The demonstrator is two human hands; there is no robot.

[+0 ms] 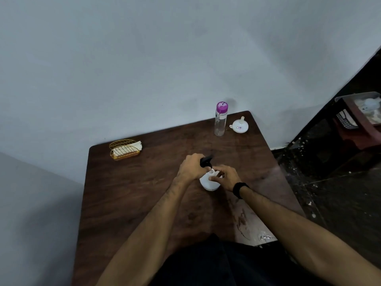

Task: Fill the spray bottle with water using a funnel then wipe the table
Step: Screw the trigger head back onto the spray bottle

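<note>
The scene was viewed from a single head-worn wide-angle camera, aimed forward and steeply down at the bench (127,195), with the wall (144,58) framed at twelve o'clock.

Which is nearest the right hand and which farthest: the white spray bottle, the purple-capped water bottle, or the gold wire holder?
1. White spray bottle: under the right hand, touching it.
2. Purple-capped water bottle: standing at the table's far edge.
3. Gold wire holder: far-left corner, past the left hand.

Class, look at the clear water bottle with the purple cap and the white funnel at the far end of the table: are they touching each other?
Apart. The head view shows a strip of bare brown table between the water bottle and the funnel, which lies to its right.
</note>
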